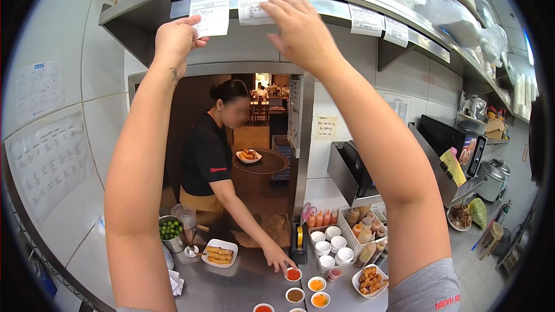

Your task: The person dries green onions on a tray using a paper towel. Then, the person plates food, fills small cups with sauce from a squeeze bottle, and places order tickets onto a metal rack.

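Both my arms are raised to a metal ticket rail [315, 4] under the overhead shelf. My left hand [174, 41] pinches the lower left edge of a printed order ticket [213, 18], whose top meets the rail. Flat and with fingers stretched out, my right hand [307, 33] is at the right side of a second order ticket [248, 9]; whether the fingertips press on it I cannot tell. Farther right along the rail hang two more slips, a wider ticket [366, 21] and a narrower ticket [396, 32].
Through the pass window, a co-worker [202, 144] holds a round tray [272, 164] and reaches to a red sauce cup [293, 275]. On the steel counter [231, 289] stand a plate of spring rolls [220, 254], a fried-food bowl [370, 281], and a basket of bottles [361, 231].
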Demonstrator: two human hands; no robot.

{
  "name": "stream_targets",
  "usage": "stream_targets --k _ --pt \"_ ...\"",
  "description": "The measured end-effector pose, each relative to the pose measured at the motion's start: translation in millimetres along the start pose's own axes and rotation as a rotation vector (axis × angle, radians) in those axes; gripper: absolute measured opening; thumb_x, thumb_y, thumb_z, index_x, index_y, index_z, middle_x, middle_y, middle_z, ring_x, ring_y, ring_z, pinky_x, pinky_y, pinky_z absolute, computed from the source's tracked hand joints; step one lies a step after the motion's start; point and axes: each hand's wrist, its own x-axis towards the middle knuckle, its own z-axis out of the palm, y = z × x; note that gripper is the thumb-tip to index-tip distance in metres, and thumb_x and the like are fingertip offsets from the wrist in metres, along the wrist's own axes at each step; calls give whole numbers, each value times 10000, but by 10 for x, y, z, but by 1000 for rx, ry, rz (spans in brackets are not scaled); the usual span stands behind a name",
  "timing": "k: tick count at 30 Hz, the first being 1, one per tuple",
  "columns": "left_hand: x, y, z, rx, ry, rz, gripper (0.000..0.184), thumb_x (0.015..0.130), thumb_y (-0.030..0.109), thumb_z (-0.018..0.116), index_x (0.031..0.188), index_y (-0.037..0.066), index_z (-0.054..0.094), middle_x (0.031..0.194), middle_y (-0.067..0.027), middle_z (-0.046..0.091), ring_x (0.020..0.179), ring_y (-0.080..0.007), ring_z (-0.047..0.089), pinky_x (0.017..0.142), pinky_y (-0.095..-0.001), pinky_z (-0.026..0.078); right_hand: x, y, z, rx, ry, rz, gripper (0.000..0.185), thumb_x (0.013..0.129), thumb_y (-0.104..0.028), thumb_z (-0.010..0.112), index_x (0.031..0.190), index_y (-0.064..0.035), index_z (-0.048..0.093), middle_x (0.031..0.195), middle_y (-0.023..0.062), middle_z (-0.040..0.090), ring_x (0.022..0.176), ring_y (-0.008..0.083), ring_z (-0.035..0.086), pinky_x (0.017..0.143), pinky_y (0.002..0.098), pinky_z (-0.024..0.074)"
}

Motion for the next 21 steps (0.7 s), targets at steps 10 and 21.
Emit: stream_targets --k 10,21 --pt "331 245 37 -15 -66 -57 468 761 -68 470 1222 -128 525 1263 -180 528 866 -191 601 746 -242 505 -761 683 -206 -454 -148 471 523 812 -92 484 1325 5 454 1384 180 460 1310 302 406 1078 534 262" --pt "-771 381 -271 69 119 544 447 850 109 627 1275 3 538 1276 -153 536 1195 -220 491 1000 -331 373 -367 541 -381 -207 201 503 350 753 -23 468 1083 -37 584 1046 133 610 1058 312 543 942 432 415"
